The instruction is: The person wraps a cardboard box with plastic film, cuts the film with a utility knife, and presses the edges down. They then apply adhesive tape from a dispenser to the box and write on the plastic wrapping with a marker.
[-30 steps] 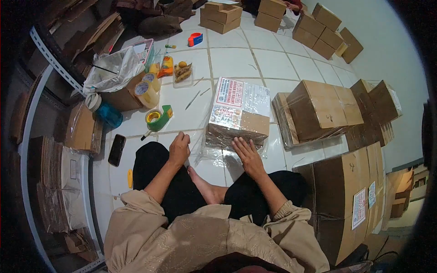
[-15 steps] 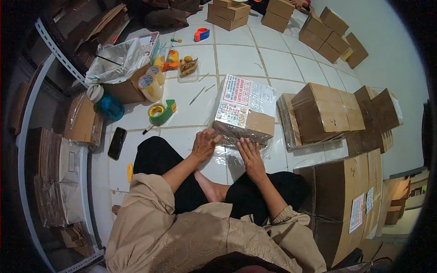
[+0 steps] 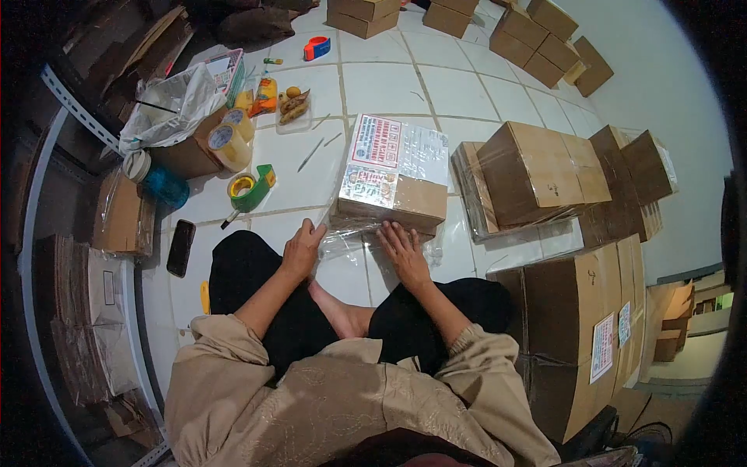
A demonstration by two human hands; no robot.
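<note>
A cardboard box (image 3: 420, 204) with printed labels on top sits on the tiled floor before my crossed legs. Clear plastic wrap (image 3: 342, 245) covers it and hangs loose along its near side. My left hand (image 3: 302, 251), off the box's near left corner, is closed on the edge of that wrap. With fingers stretched out, my right hand (image 3: 405, 255) lies against the near side of the box. Left of the box, a green tape dispenser (image 3: 254, 190) with a yellow roll rests on the floor.
To the right stand wrapped cartons (image 3: 537, 171) and a large carton (image 3: 564, 335). At left are a phone (image 3: 180, 247), a blue bottle (image 3: 159, 180), clear tape rolls (image 3: 228, 144) and a metal shelf (image 3: 43, 194). A food tray (image 3: 292, 109) and more boxes (image 3: 362, 17) lie farther off.
My left hand has moved left, away from the box, drawing the plastic wrap out. My right hand stays at the near side. The whole view has shifted slightly.
</note>
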